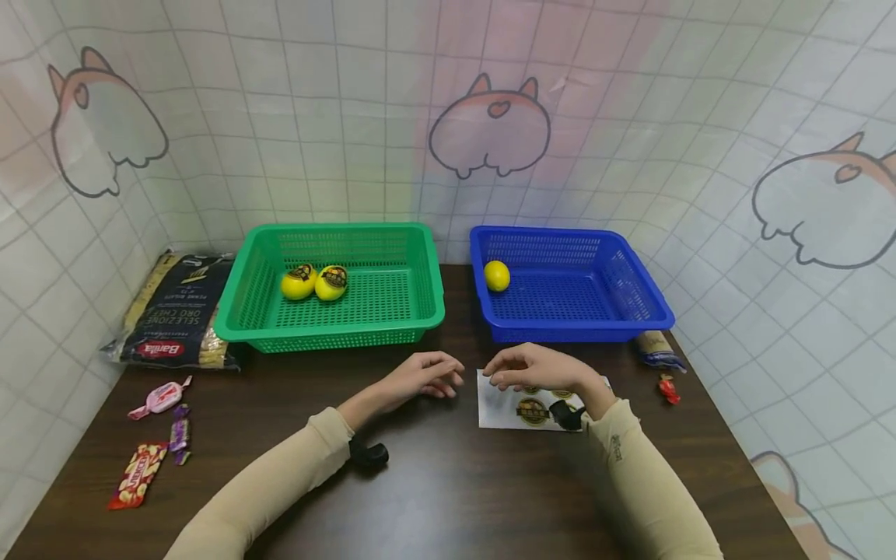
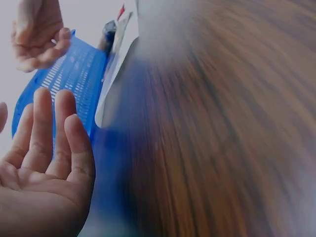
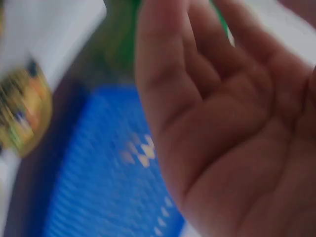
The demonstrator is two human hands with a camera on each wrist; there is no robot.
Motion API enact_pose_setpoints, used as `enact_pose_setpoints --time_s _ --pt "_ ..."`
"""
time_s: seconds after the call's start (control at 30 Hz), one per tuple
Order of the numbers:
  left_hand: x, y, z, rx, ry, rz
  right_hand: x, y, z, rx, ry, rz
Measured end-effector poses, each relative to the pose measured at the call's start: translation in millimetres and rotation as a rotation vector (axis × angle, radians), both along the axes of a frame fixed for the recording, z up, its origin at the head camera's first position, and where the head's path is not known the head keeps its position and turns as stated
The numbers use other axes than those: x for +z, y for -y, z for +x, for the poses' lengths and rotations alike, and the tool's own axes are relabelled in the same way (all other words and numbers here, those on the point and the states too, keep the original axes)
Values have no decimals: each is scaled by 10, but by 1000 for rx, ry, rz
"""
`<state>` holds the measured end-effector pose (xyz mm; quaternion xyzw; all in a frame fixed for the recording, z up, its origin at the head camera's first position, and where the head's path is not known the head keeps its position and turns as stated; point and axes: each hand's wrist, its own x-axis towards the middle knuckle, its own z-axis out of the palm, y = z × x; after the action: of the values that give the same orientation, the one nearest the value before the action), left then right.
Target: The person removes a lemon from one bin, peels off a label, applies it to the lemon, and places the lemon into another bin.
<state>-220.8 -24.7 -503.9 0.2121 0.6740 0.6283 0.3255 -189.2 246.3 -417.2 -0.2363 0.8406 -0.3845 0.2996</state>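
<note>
My left hand (image 1: 427, 375) hovers over the table in front of the green basket, fingers loosely bent and holding nothing. In the left wrist view its palm and relaxed fingers (image 2: 42, 133) show bare. My right hand (image 1: 535, 367) hangs above a white sticker sheet (image 1: 495, 404) with round black-and-gold labels, and its palm (image 3: 232, 138) is bare in the right wrist view. Two lemons (image 1: 298, 283) bearing dark labels lie side by side in the green basket (image 1: 329, 334). One plain lemon (image 1: 497, 276) sits at the left end of the blue basket (image 1: 574, 325).
A black pasta bag (image 1: 178, 311) lies left of the green basket. Several wrapped sweets, among them a pink candy (image 1: 162, 398) and a red snack packet (image 1: 138, 476), lie at the left. Another bag (image 1: 658, 350) and a red candy (image 1: 668, 389) are at the right by the wall.
</note>
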Motion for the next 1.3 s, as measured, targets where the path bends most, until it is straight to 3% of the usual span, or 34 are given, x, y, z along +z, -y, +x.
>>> enact_pose_setpoints --time_s 0.13,0.3,0.43,0.57,0.77,0.97,1.13,1.3 --pt "-29 -174 -35 73 104 33 235 -146 -161 34 -38 45" --pt "7 -469 -91 153 189 124 582 -231 -421 4 -115 77" --pt "56 -651 -136 195 223 188 784 -226 -661 -60 -155 61" --pt "97 -741 -195 238 241 218 850 -210 -897 -165 -204 43" --pt "150 -781 -275 304 274 247 845 -60 -1220 -361 -264 28" --pt "233 -845 -297 330 281 269 635 30 -1476 -537 -283 38" --pt "277 -902 -296 353 295 302 423 55 -1566 -706 -299 102" --pt "308 -925 -280 379 281 292 327 61 -1604 -775 -283 129"
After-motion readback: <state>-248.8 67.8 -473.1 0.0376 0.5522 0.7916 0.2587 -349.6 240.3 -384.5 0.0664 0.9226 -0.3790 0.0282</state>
